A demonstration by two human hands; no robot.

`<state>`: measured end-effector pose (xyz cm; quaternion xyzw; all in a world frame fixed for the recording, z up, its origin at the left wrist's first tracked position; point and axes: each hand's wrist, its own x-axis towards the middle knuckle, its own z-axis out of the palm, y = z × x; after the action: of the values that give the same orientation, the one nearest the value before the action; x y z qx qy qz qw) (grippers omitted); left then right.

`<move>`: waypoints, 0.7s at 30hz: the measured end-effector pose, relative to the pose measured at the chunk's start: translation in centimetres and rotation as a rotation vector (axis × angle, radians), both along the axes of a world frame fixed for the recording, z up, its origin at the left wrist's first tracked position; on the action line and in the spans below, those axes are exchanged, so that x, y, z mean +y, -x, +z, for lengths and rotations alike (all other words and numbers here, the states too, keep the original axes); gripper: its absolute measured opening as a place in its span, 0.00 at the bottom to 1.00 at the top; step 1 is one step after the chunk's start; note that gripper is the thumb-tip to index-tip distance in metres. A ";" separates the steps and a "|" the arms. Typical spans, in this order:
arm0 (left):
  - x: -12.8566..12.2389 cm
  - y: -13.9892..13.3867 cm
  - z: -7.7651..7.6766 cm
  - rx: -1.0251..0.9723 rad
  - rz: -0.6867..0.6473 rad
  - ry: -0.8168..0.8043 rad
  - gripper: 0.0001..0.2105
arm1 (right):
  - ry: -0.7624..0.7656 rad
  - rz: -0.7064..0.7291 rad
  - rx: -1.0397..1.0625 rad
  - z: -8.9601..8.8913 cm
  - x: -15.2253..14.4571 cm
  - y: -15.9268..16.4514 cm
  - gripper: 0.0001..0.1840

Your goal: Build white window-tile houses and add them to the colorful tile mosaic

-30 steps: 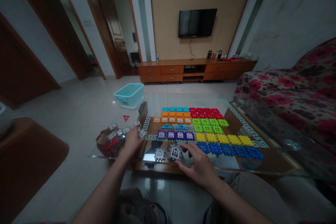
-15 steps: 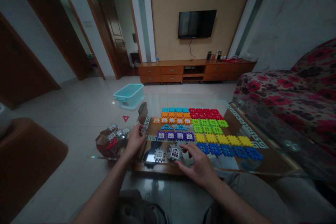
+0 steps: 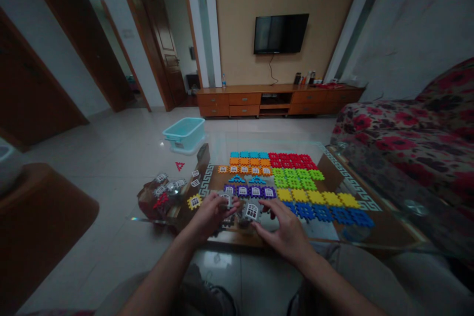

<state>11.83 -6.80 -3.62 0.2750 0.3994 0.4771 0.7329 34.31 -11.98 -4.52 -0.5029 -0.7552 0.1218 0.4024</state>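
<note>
My left hand (image 3: 212,215) pinches a grey tile with a white window insert (image 3: 226,199) above the near part of the glass table (image 3: 318,229). Close on its right, my right hand (image 3: 283,224) has thumb and fingers at the edges of a second grey window tile (image 3: 252,211). Partly hidden under the left hand lies another grey piece (image 3: 227,222). To the left of that hand rests a yellow tile with a white window (image 3: 194,201). Behind the hands runs a row of purple window tiles (image 3: 255,191).
Yellow (image 3: 316,197), blue (image 3: 322,213), green (image 3: 294,177), red (image 3: 291,160) and orange tiles (image 3: 250,162) lie in rows. Loose grey and red pieces (image 3: 161,201) pile at the left corner, near two white window frames (image 3: 195,183). A turquoise bin (image 3: 185,133) stands beyond the table.
My left hand has come from the left side toward the middle, now with a grey window tile in it. The yellow window tile has come into sight. My right hand stays at its tile.
</note>
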 end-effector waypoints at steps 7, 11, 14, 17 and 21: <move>-0.9 -1.2 0.2 -0.290 -0.131 0.219 0.11 | -0.062 0.018 0.030 0.3 0.3 -0.9 0.23; -1.9 -1.8 -0.2 -0.333 -0.269 0.164 0.11 | -0.064 0.068 0.049 0.6 0.0 -0.7 0.24; -2.6 -1.9 0.0 -0.326 -0.338 0.065 0.10 | -0.045 0.104 0.064 1.0 -0.2 -0.5 0.24; -3.0 -1.8 0.2 -0.282 -0.371 0.027 0.11 | -0.038 0.119 0.073 1.3 -0.3 -0.4 0.24; -3.1 -1.6 0.3 -0.261 -0.413 -0.001 0.12 | -0.038 0.143 0.075 1.5 -0.4 -0.4 0.24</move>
<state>13.47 -9.93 -3.27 0.2874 0.2363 0.3489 0.8601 34.67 -12.35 -3.00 -0.4352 -0.7756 0.1545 0.4304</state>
